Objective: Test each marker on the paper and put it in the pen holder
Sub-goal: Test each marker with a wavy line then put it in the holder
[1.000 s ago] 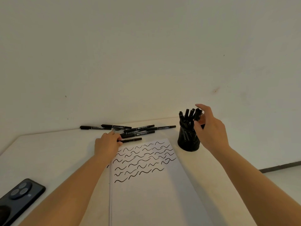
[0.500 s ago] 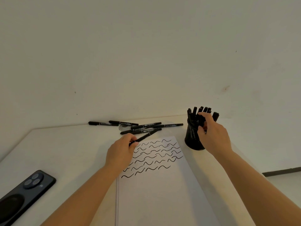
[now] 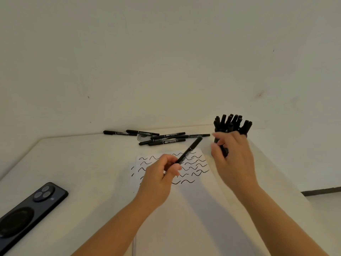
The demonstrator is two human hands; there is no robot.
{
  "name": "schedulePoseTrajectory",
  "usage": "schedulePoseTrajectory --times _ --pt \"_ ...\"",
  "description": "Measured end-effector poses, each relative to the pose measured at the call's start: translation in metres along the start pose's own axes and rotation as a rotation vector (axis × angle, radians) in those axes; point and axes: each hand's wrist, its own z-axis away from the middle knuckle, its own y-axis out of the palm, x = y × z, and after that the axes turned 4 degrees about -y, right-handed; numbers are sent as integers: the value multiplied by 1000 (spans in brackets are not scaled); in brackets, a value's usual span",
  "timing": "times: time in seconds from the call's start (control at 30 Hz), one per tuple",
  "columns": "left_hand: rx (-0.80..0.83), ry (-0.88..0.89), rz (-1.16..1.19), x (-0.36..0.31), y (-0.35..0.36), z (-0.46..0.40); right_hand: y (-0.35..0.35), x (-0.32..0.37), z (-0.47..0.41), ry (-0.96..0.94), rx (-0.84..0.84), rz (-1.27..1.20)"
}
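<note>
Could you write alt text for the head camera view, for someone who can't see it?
A person's left hand holds a black marker above paper covered in wavy test lines, while the right hand hovers open by a pen holder full of markers.

a dark phone [image 3: 31,209] lies flat on the pale surface [image 3: 88,172], at the surface's near left corner. it lies face down, with its camera end toward the back, and its long side runs on a slant. a round camera bump with three lenses sits at that far end, and a large dark round patch sits lower on its back. part of the phone is cut off by the picture's left edge. a small clear round disc [image 3: 143,137] lies flat far behind the phone, close to the wall [image 3: 166,61]. the wall is plain off-white with a few small dark specks and a faint reddish smudge. far right of the phone, a dark strip [image 3: 322,191] runs along the foot of the wall.
</note>
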Motion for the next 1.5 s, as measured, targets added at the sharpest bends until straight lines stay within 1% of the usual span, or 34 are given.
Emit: schedulePoseTrajectory --times 0.13,0.17,0.23,0.33,0.43,0.5,0.57,0.67,0.8,0.83,0.9,0.97,1.0,1.07,1.13,1.27,1.37,1.43,1.5 --pt "78 37 -20 -2 6 14 13 24 36 -33 198 -211" --pt "92 48 -44 -3 6 17 16 26 42 -11 214 -250" --pt "100 54 -75 -2 3 21 20 29 52 96 195 -365" --pt "78 56 -154 -2 -3 27 23 31 60 304 160 -532" --pt "66 156 -346 0 -6 34 24 32 64 475 71 -673" --pt "64 216 -435 -1 -5 39 24 34 64 552 34 -758" --pt "70 241 -476 -5 -4 42 22 38 64 561 74 -804" --pt "81 221 -502 -11 -5 45 21 39 64 498 194 -771" --pt "156 132 -496 -17 -6 46 24 41 64 537 208 -759" --pt "196 73 -434 -16 -7 44 23 39 62 567 182 -763" --pt "263 -82 -265 -9 -16 41 18 22 52 678 28 -763" --pt "259 -192 -188 2 -31 40 2 -6 40 760 -162 -742" --pt "232 -212 -177 8 -38 38 -5 -18 37 754 -199 -695" --pt "177 -195 -178 17 -47 35 -8 -36 37 677 -137 -535" --pt "159 -143 -203 19 -47 29 1 -41 38 609 -52 -456" --pt "202 -39 -379 16 -32 18 23 -33 37 544 70 -587" --pt "216 23 -525 19 -23 16 32 -37 41 497 172 -575" --pt "208 28 -521 26 -21 18 31 -44 44 487 168 -543" --pt "196 10 -458 33 -21 20 29 -50 46 456 156 -515"
